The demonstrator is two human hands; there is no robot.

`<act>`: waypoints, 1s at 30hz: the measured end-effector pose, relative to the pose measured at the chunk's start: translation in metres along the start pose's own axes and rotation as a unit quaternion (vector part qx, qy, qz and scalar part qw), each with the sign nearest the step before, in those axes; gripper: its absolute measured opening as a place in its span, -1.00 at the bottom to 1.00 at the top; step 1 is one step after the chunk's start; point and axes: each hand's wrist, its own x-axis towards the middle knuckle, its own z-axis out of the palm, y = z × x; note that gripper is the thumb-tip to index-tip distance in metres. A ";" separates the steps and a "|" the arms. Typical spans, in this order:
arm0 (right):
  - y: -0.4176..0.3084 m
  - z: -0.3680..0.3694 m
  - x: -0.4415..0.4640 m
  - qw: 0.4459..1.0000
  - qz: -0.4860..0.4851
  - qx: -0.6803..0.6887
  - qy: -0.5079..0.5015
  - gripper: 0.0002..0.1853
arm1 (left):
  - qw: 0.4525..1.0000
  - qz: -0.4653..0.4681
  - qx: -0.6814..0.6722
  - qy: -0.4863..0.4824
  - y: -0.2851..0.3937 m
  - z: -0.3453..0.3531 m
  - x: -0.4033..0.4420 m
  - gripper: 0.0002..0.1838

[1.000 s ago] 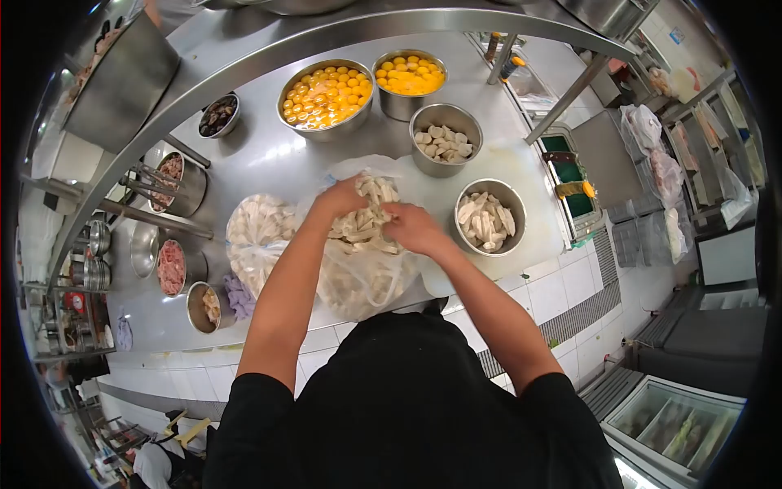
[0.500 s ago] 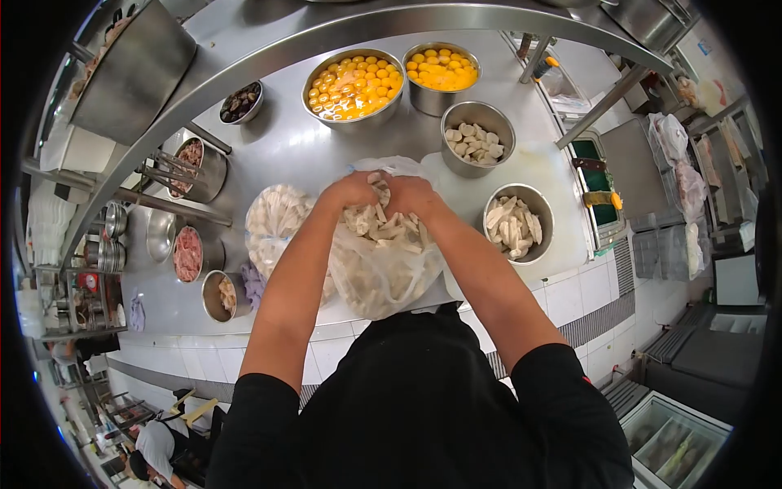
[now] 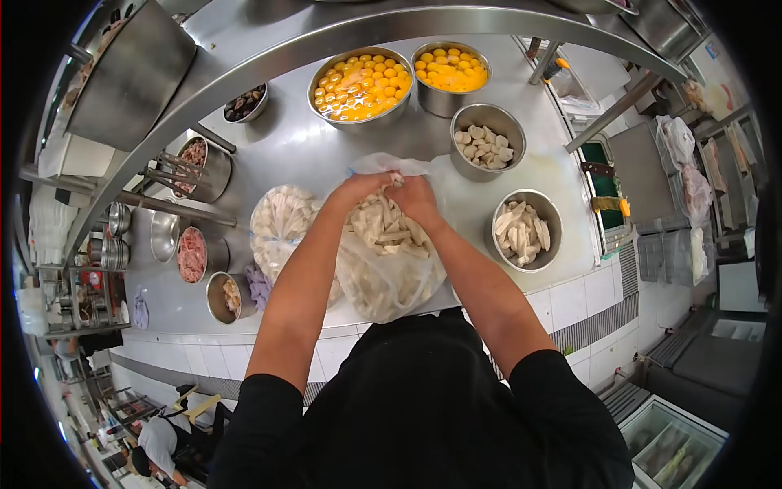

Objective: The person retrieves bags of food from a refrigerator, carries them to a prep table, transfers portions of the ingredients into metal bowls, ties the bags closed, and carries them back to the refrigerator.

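An open clear plastic bag (image 3: 389,285), full of pale, thick-cut strips (image 3: 391,228), rests on the steel counter right in front of me. My left hand (image 3: 358,190) and my right hand (image 3: 414,198) meet over its mouth, fingers curled in. A bit of pale strip shows between their fingertips; the fingers partly hide it. Left of it, beside my left forearm, lies another clear bag (image 3: 281,213) of pale pieces. A steel pot (image 3: 529,230) of similar strips stands right of my right forearm, and behind it a pot (image 3: 487,145) of pale round slices.
Two steel bowls of egg yolks (image 3: 362,85) (image 3: 450,72) stand at the back under a curved steel shelf rail (image 3: 407,23). Pots of minced meat (image 3: 193,254) are at left. Knives hang at a green-lined bin (image 3: 603,183) on the right. A person (image 3: 163,444) is far lower left.
My hands have come closer together, up out of the strips to the bag's far edge. Strips that were among the fingers now lie in the bag. The view has shifted slightly.
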 end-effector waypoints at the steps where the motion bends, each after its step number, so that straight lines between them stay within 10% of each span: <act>1: -0.007 -0.002 0.002 0.999 0.028 0.020 0.007 -0.58 | 1.000 0.001 0.000 -0.001 -0.001 0.001 0.002 -0.44; 3: -0.024 -0.010 0.006 0.996 0.076 0.046 0.001 -0.64 | 0.983 -0.034 -0.182 -0.001 0.009 0.004 -0.004 -0.54; 18: -0.092 -0.051 -0.105 0.940 0.105 0.306 0.106 -0.67 | 0.887 0.123 -0.392 0.210 0.054 0.095 -0.141 -0.76; 30: -0.014 -0.218 -0.127 0.902 -0.023 0.334 0.273 -0.64 | 0.890 0.345 -0.270 0.126 0.133 0.235 -0.092 -0.64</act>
